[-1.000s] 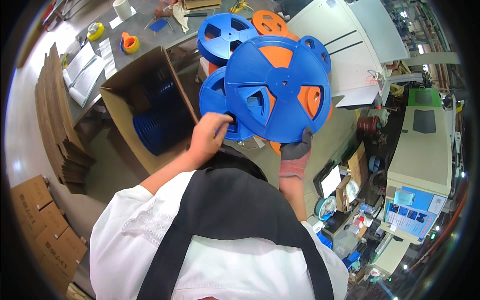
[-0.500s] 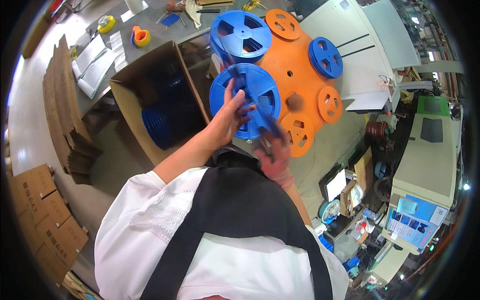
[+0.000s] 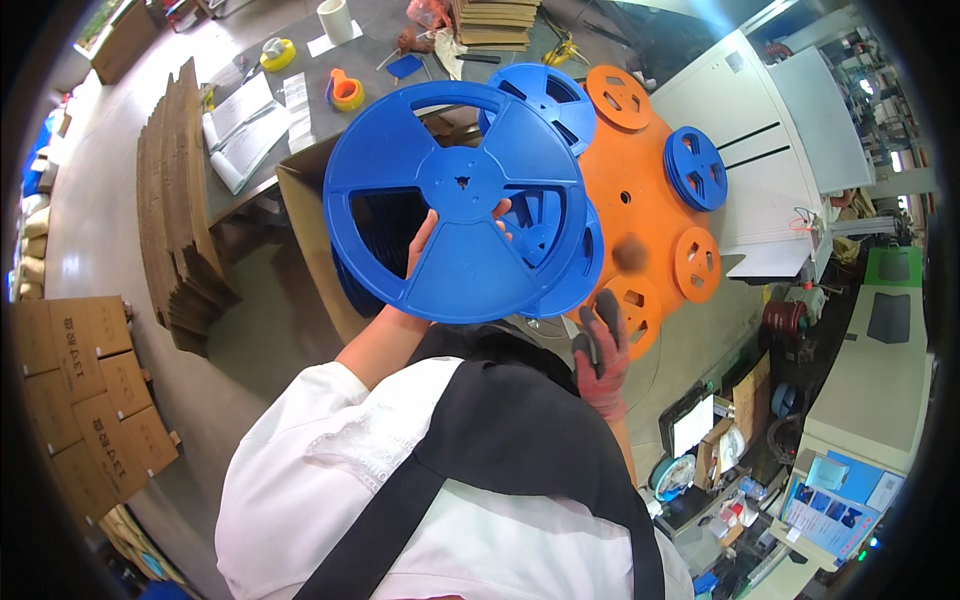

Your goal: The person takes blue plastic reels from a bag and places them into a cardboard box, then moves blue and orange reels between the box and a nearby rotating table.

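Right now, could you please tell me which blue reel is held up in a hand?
The large front reel, held from behind by the bare left hand; no hand holds the other blue reels.

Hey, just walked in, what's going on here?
A person's bare left hand holds up a large blue reel from behind, fingers showing through its openings. The gloved right hand is empty, fingers apart, off to the reel's right. Partly hidden behind the reel is an open cardboard box with more blue reels inside. To the right is an orange plate with blue and orange discs on it.
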### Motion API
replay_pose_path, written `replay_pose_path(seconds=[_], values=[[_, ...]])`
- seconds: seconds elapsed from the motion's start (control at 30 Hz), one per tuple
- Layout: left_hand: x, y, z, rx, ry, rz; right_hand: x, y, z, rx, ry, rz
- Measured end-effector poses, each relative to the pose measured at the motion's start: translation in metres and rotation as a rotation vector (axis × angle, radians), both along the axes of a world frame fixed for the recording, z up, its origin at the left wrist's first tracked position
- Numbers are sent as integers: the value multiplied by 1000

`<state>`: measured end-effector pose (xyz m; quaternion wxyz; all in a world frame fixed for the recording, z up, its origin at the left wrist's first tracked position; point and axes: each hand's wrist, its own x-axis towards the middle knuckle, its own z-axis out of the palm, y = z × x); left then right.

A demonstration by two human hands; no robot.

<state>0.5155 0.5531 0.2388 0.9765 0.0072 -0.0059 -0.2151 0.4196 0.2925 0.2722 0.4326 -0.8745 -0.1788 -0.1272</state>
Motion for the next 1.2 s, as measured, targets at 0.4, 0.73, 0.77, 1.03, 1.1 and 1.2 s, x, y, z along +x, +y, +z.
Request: replay_pose_path(seconds=[0.4,0.73,0.77,1.03,1.1,1.2], values=[[-11,39,-29,44,95,29,4,14,-28,214,424,-72],[-12,71,-78,-26,168,199,22,33,-55,83,542,5],[-12,76,-86,-8,203,225,26,35,-58,50,547,26],[-26,127,-128,48,359,301,52,61,-78,-116,688,57],[-31,154,-148,207,352,329,57,66,-87,-74,765,30],[-41,189,-185,737,606,398,59,73,-93,41,896,-18]])
